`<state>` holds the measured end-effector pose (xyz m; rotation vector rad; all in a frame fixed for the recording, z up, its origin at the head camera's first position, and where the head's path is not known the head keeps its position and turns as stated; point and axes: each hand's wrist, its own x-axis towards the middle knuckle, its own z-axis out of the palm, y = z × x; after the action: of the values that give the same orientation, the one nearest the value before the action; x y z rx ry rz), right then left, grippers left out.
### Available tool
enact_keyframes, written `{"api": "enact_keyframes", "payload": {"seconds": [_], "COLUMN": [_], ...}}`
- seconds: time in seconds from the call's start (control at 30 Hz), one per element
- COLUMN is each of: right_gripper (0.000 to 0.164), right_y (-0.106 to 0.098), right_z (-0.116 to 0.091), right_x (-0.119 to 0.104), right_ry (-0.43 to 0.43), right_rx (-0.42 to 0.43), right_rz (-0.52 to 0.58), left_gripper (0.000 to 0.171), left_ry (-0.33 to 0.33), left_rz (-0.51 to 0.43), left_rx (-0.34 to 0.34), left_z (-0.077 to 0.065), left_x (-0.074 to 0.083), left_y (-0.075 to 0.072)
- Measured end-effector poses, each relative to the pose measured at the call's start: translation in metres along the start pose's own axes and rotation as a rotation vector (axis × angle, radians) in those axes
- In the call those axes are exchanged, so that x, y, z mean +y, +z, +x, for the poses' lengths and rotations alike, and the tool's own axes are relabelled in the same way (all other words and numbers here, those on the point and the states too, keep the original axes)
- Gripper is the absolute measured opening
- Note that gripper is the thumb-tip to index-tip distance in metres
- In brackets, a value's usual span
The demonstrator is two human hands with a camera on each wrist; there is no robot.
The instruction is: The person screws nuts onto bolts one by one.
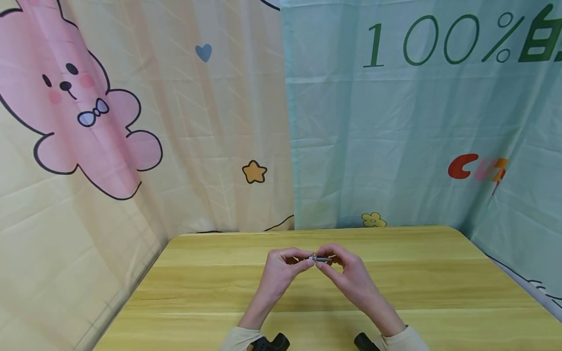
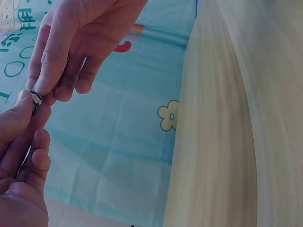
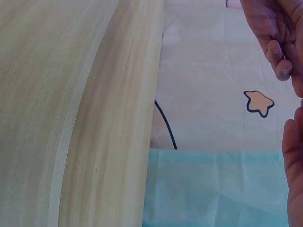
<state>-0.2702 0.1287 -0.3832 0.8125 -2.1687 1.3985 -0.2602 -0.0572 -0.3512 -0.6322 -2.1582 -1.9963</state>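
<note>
A small, slim metal piece (image 1: 324,259), dark grey along its body with a shiny silvery end, is held between both hands above the wooden table. My left hand (image 1: 281,270) pinches the silvery end between thumb and fingertips. From the other side, my right hand (image 1: 351,278) pinches the dark body. In the left wrist view, the shiny metal end (image 2: 36,98) shows between the fingertips, with most of the piece covered by fingers. Only parts of the left hand (image 3: 274,28) and right hand (image 3: 294,165) enter the right wrist view, where the piece is out of sight.
The wooden table (image 1: 210,287) runs under both forearms, its far edge close to the hanging cloths. A cream cloth (image 1: 237,122) with a pink bear stands behind at left, a light blue cloth (image 1: 351,136) at right. Dark wrist devices (image 1: 274,342) sit at the sleeves.
</note>
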Motion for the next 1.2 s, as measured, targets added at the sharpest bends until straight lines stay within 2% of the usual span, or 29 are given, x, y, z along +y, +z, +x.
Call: {"api": "enact_keyframes", "payload": {"seconds": [0.17, 0.43, 0.9, 1.2], "right_gripper": [0.011, 0.006, 0.005, 0.010], "right_y": [0.0002, 0.0019, 0.0040, -0.0001], "right_z": [-0.0007, -0.0016, -0.0015, -0.0013], "right_x": [0.0049, 0.0060, 0.0039, 0.0040], "right_ry": [-0.002, 0.025, 0.079, 0.120], "right_rx": [-0.012, -0.012, 0.006, 0.036], "right_rz": [0.013, -0.032, -0.079, -0.011], "left_gripper": [0.014, 0.013, 0.013, 0.013], "left_ry": [0.001, -0.010, -0.009, 0.002], "left_rz": [0.000, 0.009, 0.019, 0.020], "left_rx": [0.000, -0.013, -0.018, 0.021], "left_z": [-0.0003, 0.0005, 0.0001, 0.0016], "left_x": [-0.0004, -0.0018, -0.0017, -0.0050], "left_y": [-0.0004, -0.0018, -0.0024, -0.0033]}}
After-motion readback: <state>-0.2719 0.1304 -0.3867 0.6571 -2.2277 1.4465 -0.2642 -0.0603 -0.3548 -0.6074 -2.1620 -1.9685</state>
